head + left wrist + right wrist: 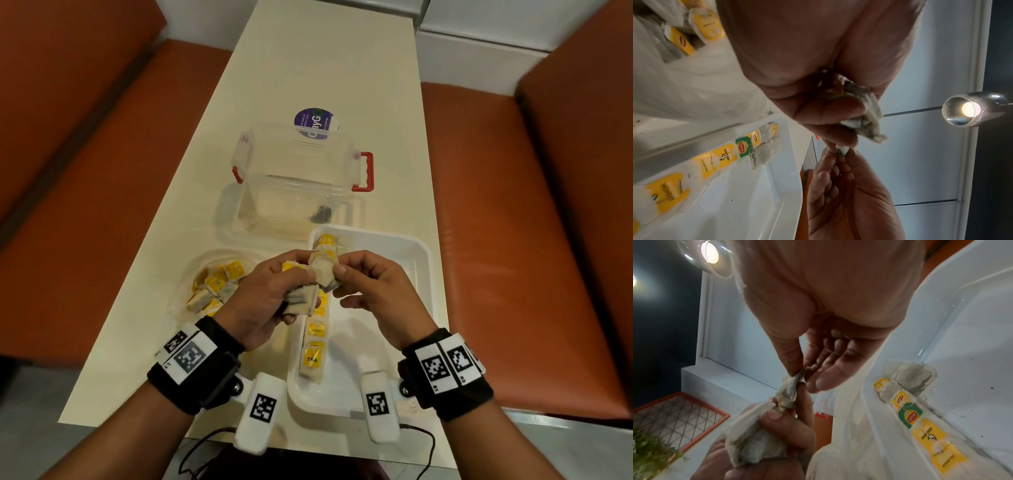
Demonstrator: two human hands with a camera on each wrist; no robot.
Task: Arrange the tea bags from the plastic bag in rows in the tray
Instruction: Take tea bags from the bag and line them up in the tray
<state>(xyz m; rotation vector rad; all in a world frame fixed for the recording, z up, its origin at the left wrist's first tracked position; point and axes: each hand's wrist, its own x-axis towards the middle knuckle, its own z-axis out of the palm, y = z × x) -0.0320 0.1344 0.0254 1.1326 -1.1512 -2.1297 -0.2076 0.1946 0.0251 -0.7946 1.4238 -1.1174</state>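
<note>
While both hands work above the tray, the scene runs like this from left to right:

Plastic bag [209,284]: lies on the table [308,68] left of the tray, with a loose heap of yellow-tagged tea bags inside; plenty remain, so the task looks early.

Left hand [270,294]: fingers curl round a bunch of tea bags [303,296], holding them above the tray's left edge. It would do well to keep that clutch gentle, since the paper pouches look soft and crumple easily.

Single tea bag [788,393]: sits between the two hands, its corner pulled away from the bunch.

Right hand [371,291]: thumb and forefinger pinch that corner; the other fingers hang loosely curled. My guess is a slow, straight pull suits best, because strings and tags may tangle with the bunch.

Tray [419,260]: white, on the table under and right of the hands. One row of tea bags [313,346] lies along its left wall, tags up; the rest of the floor is bare apart from dark specks.

Placement advice: lay the freed bag flat, tag up, in line with that row.

Clear container [294,185]: stands beyond the tray, red handles, not involved.
</note>
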